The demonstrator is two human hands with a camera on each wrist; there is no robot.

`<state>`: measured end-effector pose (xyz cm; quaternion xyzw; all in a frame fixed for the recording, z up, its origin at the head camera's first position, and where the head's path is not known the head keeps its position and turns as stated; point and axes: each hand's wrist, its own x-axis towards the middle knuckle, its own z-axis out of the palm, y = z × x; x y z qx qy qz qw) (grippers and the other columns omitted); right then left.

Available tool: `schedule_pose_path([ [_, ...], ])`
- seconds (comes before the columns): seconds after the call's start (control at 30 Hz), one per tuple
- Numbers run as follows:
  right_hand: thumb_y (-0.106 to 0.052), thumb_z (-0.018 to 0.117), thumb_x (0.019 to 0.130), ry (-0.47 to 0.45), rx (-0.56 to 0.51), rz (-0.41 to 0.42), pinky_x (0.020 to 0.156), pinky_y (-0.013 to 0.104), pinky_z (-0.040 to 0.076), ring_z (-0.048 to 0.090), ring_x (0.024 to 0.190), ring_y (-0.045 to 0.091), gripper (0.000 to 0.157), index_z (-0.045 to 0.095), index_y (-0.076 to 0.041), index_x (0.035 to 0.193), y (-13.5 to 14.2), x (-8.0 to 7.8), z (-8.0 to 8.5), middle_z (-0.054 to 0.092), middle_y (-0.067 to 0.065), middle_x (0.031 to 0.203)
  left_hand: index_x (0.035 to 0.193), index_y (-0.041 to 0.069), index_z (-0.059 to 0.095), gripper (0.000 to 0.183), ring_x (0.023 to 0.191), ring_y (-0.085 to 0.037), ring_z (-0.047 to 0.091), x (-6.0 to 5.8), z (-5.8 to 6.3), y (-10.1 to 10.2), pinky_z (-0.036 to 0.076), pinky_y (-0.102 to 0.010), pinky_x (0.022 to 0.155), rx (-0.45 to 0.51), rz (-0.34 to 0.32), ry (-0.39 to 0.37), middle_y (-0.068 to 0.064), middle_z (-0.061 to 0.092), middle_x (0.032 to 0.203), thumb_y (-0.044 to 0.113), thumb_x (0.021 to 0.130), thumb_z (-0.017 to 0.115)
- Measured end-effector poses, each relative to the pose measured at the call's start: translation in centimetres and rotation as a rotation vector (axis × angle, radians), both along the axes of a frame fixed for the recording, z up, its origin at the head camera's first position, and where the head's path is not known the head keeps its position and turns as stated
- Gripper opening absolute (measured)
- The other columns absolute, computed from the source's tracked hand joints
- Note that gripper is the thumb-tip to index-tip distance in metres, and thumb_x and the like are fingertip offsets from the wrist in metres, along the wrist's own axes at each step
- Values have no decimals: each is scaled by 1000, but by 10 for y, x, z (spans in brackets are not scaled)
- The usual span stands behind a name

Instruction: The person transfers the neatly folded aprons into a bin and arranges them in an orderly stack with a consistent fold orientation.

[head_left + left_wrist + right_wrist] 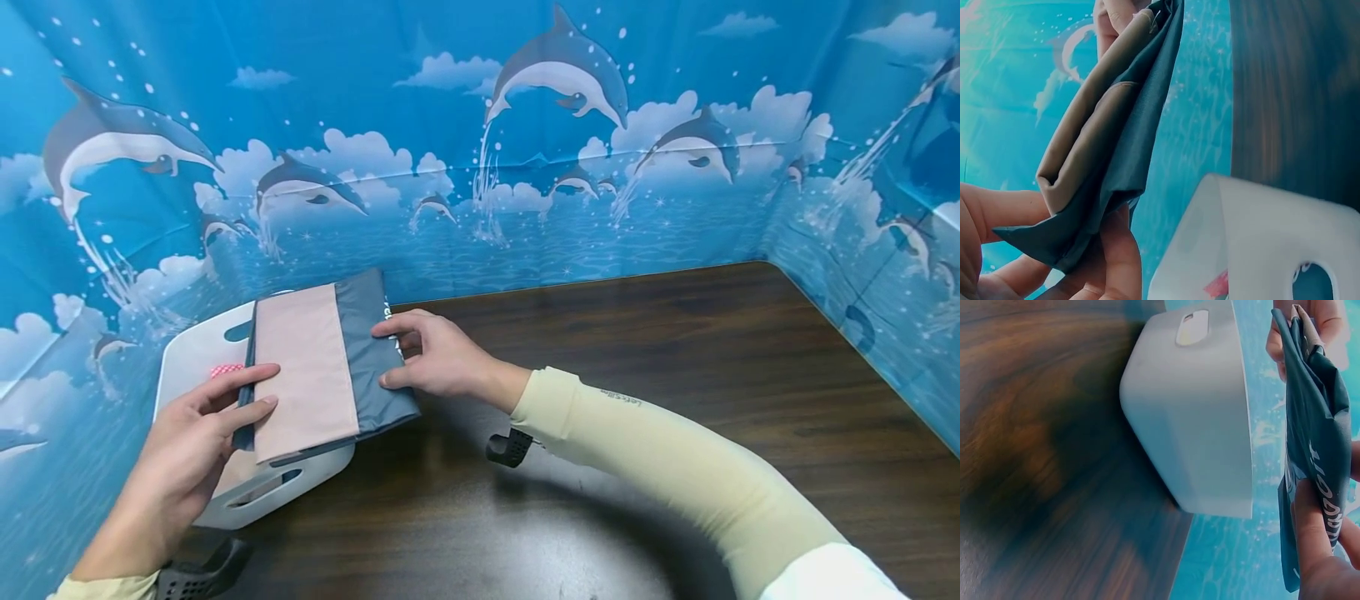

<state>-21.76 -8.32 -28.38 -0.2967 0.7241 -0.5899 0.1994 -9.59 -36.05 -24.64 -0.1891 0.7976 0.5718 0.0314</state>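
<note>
A flat, folded piece of grey-blue and pale pink fabric is held up over a white basket. My left hand grips its left edge, the fingers on top and the rest beneath. On the opposite side, my right hand pinches the grey edge between thumb and fingers. White lettering runs along that edge, clearest on the fabric in the right wrist view. From the left wrist camera, the folded layers of the fabric show end-on, pink rolled inside grey.
Inside the basket lies a pink patterned item, mostly covered by the fabric in the head view. The basket has oval handle holes and stands on a dark wooden table. A blue dolphin-print curtain lines the back and sides.
</note>
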Motion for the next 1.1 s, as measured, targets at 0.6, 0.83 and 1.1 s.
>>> schedule_pose_path([
  [0.6, -2, 80, 91, -55, -54, 110, 91, 24, 61, 71, 108, 14, 66, 59, -15, 152, -47, 10, 4, 49, 6, 153, 127, 48, 75, 34, 102, -3, 55, 25, 2, -36, 55, -19, 75, 0, 180, 24, 23, 49, 131, 27, 101, 77],
  [0.83, 3, 80, 88, -87, -89, 161, 85, 23, 59, 64, 110, 9, 70, 59, -18, 152, -66, 17, 8, 50, 1, 152, 131, 54, 69, 36, 118, -8, 46, 34, 1, -47, 51, -18, 77, -90, 292, 12, 13, 29, 170, 28, 107, 69],
  [1.1, 2, 81, 87, -88, -51, 153, 86, 24, 58, 60, 126, 13, 70, 61, -23, 149, -82, 24, 12, 46, -3, 158, 126, 57, 69, 39, 115, -9, 42, 41, 3, -54, 52, -13, 72, -110, 390, -7, 15, 25, 170, 22, 109, 65],
])
